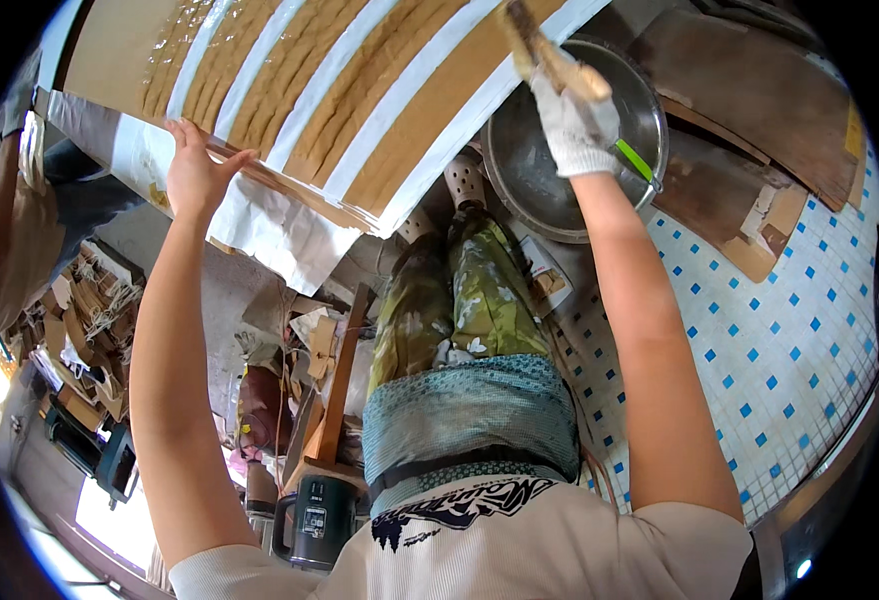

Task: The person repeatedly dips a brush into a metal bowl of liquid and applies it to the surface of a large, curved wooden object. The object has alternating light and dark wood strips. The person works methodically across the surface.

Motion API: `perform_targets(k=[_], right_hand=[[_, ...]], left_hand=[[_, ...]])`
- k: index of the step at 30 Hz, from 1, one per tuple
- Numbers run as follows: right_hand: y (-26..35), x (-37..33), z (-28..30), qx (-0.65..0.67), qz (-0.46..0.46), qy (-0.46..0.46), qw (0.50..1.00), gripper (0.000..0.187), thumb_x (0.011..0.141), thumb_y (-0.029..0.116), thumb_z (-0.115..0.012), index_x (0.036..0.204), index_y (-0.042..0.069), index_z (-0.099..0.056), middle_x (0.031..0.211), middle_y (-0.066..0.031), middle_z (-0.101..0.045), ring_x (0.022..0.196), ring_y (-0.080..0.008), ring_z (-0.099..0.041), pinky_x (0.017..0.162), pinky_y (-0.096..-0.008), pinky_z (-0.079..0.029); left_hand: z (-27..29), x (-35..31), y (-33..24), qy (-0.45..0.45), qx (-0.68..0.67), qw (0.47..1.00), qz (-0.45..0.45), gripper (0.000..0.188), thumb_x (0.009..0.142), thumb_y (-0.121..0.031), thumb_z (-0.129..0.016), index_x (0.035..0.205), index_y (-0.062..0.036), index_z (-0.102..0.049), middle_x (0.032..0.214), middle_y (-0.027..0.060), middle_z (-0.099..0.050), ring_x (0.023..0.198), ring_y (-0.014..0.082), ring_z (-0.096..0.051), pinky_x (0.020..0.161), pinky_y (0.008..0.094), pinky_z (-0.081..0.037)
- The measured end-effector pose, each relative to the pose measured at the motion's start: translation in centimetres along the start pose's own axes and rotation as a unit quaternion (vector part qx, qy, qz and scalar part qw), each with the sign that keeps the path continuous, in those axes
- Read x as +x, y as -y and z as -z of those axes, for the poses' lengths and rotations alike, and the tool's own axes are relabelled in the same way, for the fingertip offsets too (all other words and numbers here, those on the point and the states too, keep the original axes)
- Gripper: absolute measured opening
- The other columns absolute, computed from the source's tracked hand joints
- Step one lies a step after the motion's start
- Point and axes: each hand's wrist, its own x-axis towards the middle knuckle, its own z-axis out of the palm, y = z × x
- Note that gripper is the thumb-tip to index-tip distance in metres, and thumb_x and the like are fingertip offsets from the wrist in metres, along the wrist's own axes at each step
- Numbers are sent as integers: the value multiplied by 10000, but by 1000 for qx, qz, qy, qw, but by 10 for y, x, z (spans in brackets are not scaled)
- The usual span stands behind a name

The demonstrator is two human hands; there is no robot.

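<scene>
A large board point(404, 150) with brown and white stripes lies before me at the upper left, its brown areas wet and glossy. My bare left hand point(196, 170) rests at the board's near edge, thumb spread away from the fingers. In a white knit glove, my right hand point(571, 125) grips a wooden-handled brush point(549, 58), whose dark end reaches over the board's right corner. Beneath that hand stands a round metal basin point(519, 200). A bright green strip point(636, 160) shows beside the glove, over the basin; its kind I cannot tell.
Crumpled white sheeting point(284, 230) hangs below the board's near edge. Brown panels point(749, 90) lean right of the basin, on blue-and-white tiles point(729, 340). Scraps point(84, 320) are heaped at left, near another person point(9, 220). A dark green jug point(317, 520) stands close by.
</scene>
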Motion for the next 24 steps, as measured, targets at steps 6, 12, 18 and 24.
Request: perform_targets(k=[6,12,18,24], right_hand=[[-3,-16,141,844,-177,-14,505,289,940,207,-490,1201,124,-583,1004,-104,-651,829,-230,-647,664,-356,-565],[23,-4,100,863,-177,-172,441,389,956,395,-480,1239,157,-601,1135,-77,-668,962,-215,-685,756,-320,-561],[-27,52,26,808,-333,-57,483,426,893,384,-587,1257,162,-574,924,-77,-647,799,-284,-682,641,-393,-566],[-33,26,174,796,-156,-124,572,209,926,211,-535,1090,81,-524,885,-74,-604,768,-191,-611,554,-314,-546]], left_hand=[[3,3,-6,16,-6,1000,6,1154,673,-541,-829,1447,117,-280,1517,333,-260,1302,389,-476,990,395,-483],[13,-2,-10,31,-20,998,43,1083,677,-485,-845,1427,105,-333,1505,314,-307,1238,408,-527,995,404,-474],[19,1,-16,41,-16,998,54,1096,659,-492,-850,1425,97,-334,1509,321,-297,1197,404,-565,960,402,-500],[18,4,-14,53,-21,997,53,1157,637,-505,-859,1443,102,-294,1543,319,-217,1131,382,-615,894,386,-535]])
